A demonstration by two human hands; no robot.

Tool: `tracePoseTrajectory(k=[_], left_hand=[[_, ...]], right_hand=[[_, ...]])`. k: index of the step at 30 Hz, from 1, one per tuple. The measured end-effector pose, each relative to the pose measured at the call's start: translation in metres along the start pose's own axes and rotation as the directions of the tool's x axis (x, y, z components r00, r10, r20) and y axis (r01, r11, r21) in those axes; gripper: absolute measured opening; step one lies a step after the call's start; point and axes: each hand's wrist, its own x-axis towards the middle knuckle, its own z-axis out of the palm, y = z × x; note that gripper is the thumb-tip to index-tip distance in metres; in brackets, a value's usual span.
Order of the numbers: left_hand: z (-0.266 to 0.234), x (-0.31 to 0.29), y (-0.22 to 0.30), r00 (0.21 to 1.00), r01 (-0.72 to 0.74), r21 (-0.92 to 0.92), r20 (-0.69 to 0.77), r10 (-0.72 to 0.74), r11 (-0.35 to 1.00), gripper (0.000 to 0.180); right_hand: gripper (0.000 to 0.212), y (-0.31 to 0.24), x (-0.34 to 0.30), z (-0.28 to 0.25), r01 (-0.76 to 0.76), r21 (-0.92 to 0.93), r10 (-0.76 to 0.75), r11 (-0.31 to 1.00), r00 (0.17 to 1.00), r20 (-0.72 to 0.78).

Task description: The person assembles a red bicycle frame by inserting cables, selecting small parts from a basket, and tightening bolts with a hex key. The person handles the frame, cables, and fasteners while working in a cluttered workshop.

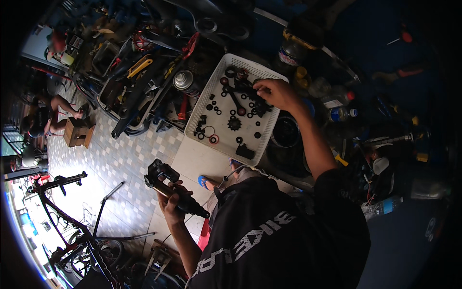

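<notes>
My left hand is closed around a long black mechanical part with a gold-toned shaft, a blocky upper end and a tapered lower end. Its exact kind is unclear. My right hand reaches over the far right side of a white plastic basket, fingers curled together at a pile of dark parts. What the fingertips hold, if anything, is hidden. In the basket lie several black rings, a toothed cog, a dark link-shaped arm and a black block.
A spray can stands left of the basket, near bike parts and tools. Bottles and containers crowd the right. A bicycle frame stands at lower left. Farther back, a person sits near a wooden stool.
</notes>
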Motion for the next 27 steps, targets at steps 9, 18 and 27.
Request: tracePoseTrajectory(k=[9, 18, 27], left_hand=[[0.001, 0.012, -0.010, 0.990, -0.126, 0.109, -0.048, 0.132, 0.986, 0.069], [0.010, 0.007, -0.011, 0.995, -0.089, 0.060, -0.040, 0.091, 0.994, 0.064], [0.016, 0.001, -0.018, 0.991, -0.115, 0.136, -0.058, 0.124, 0.984, 0.065]], right_hand=[[0.022, -0.014, -0.010, 0.019, 0.098, -0.346, -0.020, 0.933, 0.975, 0.223], [0.018, 0.007, 0.004, 0.020, 0.083, -0.396, -0.086, 0.915, 0.996, 0.008], [0.021, 0.001, 0.025, 0.017, 0.097, -0.409, -0.102, 0.907, 0.995, 0.009]])
